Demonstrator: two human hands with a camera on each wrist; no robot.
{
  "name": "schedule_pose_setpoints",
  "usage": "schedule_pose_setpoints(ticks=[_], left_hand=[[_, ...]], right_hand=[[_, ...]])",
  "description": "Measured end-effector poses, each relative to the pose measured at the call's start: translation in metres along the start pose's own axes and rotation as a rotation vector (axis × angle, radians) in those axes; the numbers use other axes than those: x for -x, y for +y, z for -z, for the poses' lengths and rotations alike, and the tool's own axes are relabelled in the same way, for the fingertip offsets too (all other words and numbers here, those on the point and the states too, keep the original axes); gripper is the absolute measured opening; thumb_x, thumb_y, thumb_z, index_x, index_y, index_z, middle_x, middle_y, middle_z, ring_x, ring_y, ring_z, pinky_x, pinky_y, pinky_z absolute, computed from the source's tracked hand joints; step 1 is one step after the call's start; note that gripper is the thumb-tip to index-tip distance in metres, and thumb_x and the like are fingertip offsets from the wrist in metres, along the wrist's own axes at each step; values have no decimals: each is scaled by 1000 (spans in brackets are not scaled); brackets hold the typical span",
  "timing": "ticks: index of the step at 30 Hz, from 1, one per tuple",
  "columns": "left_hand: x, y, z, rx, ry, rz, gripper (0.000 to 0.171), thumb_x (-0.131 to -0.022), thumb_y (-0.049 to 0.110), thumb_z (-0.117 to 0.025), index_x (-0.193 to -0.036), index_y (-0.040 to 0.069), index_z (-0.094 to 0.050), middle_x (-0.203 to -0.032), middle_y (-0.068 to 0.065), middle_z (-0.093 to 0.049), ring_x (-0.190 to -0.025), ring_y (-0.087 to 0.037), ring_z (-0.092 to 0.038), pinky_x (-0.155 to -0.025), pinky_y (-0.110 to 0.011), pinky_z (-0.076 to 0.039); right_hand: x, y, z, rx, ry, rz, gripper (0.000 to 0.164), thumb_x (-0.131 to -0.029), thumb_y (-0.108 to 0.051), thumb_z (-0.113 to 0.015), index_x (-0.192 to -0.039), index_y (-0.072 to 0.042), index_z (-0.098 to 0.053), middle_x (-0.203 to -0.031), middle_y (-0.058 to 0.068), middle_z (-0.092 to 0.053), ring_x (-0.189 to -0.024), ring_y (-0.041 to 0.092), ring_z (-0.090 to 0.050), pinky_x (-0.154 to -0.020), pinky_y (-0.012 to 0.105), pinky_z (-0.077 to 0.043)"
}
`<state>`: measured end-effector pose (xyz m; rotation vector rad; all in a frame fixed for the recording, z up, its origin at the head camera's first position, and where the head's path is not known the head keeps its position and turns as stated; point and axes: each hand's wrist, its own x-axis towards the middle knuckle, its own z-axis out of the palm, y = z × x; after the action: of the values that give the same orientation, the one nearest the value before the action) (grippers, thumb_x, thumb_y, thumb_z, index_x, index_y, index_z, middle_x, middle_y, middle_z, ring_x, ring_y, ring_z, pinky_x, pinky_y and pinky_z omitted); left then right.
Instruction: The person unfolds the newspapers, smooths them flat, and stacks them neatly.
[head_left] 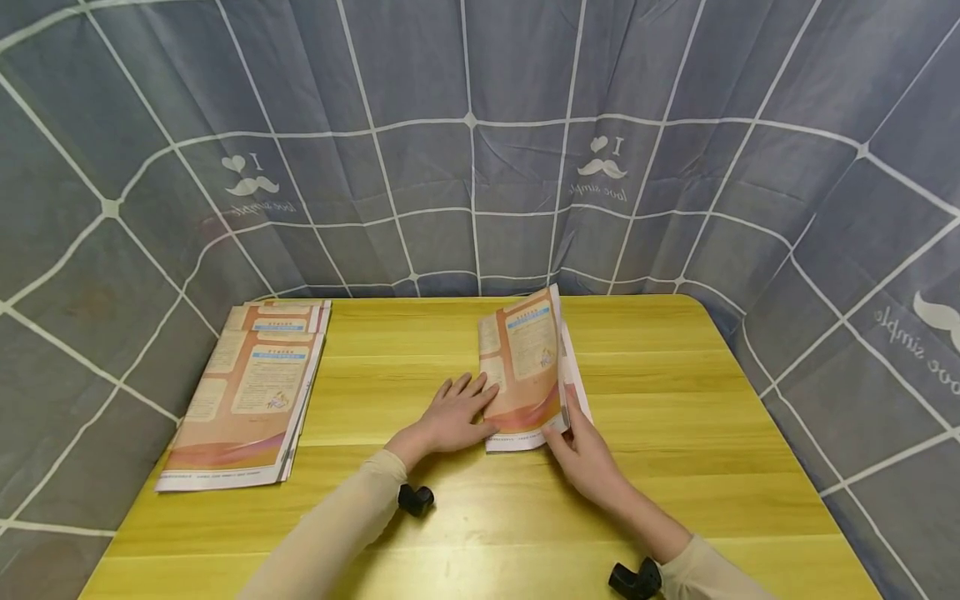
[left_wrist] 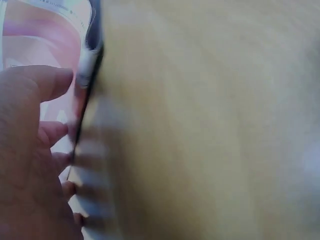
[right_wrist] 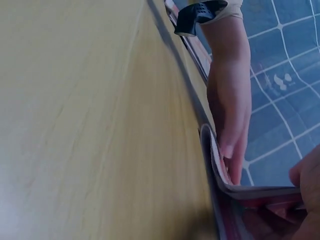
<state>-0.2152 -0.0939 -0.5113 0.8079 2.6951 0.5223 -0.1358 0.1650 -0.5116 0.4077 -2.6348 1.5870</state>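
**Printed paper (head_left: 523,371) pinched at its right edge by the right hand (head_left: 588,462)**

The work area is enclosed by a grey-blue curtain (head_left: 420,175), on which white grid lines, moustaches and mirrored lettering are printed. In front of it is set a yellow wood-grain table (head_left: 675,475). On the table's left side a stack of papers (head_left: 240,392) is laid, its sheets slightly offset and printed in orange and pink. The handled paper, similarly printed, is placed near the table's middle, towards the far edge, well apart from the stack; its right side is raised. Both forearms are covered by cream sleeves (head_left: 330,525). The raised edge is pinched by the right hand, the thumb being laid on the printed face and the fingers tucked beneath the upper layer. The paper's left edge is touched by the left hand (head_left: 448,417), its fingers spread; how firmly cannot be told. Beside each wrist a small black device (head_left: 416,500) is seen.
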Motion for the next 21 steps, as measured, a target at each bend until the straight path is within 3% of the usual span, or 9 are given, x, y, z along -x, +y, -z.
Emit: schedule_pose_setpoints(ticks=[2,4,10,13,16,21], left_hand=[[-1,0,5,108,15,1,69,-106,49,-46,-164,17,-27,-169,-10,-20,-155,-38,-10,-121,-59,-4],[-2,1,12,273,25,12,67,-108,43,-45,-164,14,-25,-168,-11,-23,-155,-39,-11,-121,-59,-6],[1,9,40,734,57,60,73,-108,52,-40,-166,17,-12,-170,-5,-15,-155,-27,-12,-122,-52,-17],[4,15,57,864,88,56,76,-108,56,-39,-167,18,-10,-171,-2,-10,-155,-25,-14,-120,-52,-24],[9,23,78,974,105,52,75,-109,52,-40,-167,18,-6,-171,-5,-9,-154,-29,-21,-117,-52,-32],[19,30,107,1055,119,89,75,-110,47,-41,-167,19,-2,-171,-9,-9,-151,-35,-27,-110,-52,-42]], right_hand=[[-1,-3,-1,5,18,23,68,-107,-27,-58,-164,-12,-24,-158,16,-41,-127,27,-54,-100,45,-49],[-2,-6,-3,15,29,37,66,-107,-30,-56,-163,-13,-27,-152,14,-48,-115,23,-60,-93,42,-52],[-9,-21,-9,9,-12,101,70,-108,-26,-55,-166,-22,-16,-156,12,-43,-111,20,-60,-90,39,-53],[-15,-29,-13,13,-37,136,71,-108,-24,-54,-167,-26,-14,-161,10,-37,-128,23,-54,-100,46,-49],[-22,-36,-18,11,-42,185,68,-108,-20,-53,-166,-21,-18,-165,10,-32,-143,28,-41,-109,54,-41],[-33,-50,-30,29,-52,241,63,-108,-19,-53,-164,-20,-27,-164,5,-34,-144,26,-41,-110,51,-41]])
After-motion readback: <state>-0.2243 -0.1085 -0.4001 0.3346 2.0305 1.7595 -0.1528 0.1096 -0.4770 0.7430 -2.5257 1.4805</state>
